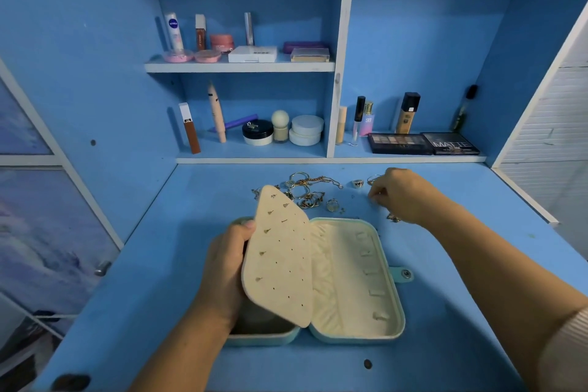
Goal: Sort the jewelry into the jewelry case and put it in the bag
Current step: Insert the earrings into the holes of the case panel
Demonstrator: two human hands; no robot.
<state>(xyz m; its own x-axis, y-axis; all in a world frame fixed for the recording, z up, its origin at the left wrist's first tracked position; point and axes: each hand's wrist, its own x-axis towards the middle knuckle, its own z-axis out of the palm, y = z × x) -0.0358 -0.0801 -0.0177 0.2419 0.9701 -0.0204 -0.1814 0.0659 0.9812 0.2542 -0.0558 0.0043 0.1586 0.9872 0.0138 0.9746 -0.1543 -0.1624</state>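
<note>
An open light-blue jewelry case (356, 283) with a cream lining lies on the blue desk. My left hand (226, 267) grips its cream earring panel (280, 258) and holds it tilted up; several gold earrings are pinned in the panel's holes. A heap of gold rings, chains and bracelets (305, 189) lies behind the case. A single ring (357, 183) and a small gold piece (393, 217) lie further right. My right hand (397, 194) reaches over the desk right of the heap, fingertips pinched together at the surface; what they pinch is too small to see. No bag is in view.
Shelves behind the desk carry cosmetics: bottles, jars (306, 130), lipsticks and two dark eyeshadow palettes (423, 143). A white upright (337, 73) splits the shelving. The case's snap tab (404, 274) sticks out to the right. Blue side walls enclose the desk.
</note>
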